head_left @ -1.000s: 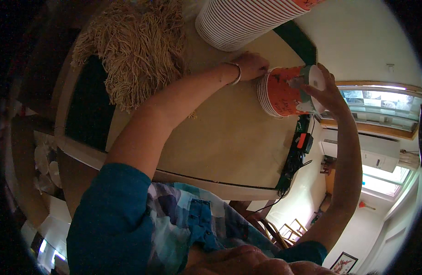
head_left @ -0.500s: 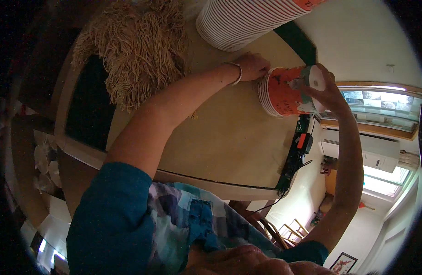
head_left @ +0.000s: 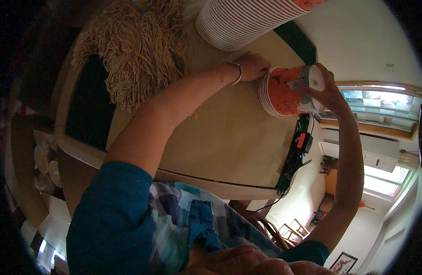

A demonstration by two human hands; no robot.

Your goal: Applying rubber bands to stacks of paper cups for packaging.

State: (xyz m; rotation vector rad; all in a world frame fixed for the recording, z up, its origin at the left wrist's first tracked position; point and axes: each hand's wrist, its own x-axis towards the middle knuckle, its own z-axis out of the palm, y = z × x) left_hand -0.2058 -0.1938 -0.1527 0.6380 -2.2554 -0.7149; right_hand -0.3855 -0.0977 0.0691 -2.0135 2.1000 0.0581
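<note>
A short stack of nested paper cups [head_left: 284, 91], orange and green with white rims, lies on its side above the table, rims facing left and the white base facing right. My right hand [head_left: 328, 91] grips it at the base end, thumb and fingers around the cup wall. At the rims is my left hand [head_left: 253, 66], with a bracelet on its wrist and fingers curled closed; its fingertips touch or nearly touch the upper rim edge, and what they pinch, if anything, is hidden. A much taller stack of similar cups [head_left: 241, 23] stands beyond my left hand.
A bundle of beige stringy yarn [head_left: 142, 55] covers the table's far left. Along the right edge of the brown tabletop [head_left: 220, 142] lie black cables and a black-and-orange adapter [head_left: 304, 142]. Chairs [head_left: 291, 231] and a window [head_left: 380, 101] are further right.
Almost nothing differs. Both hands and the short cup stack keep their places, with at most a very slight shift of the stack.
</note>
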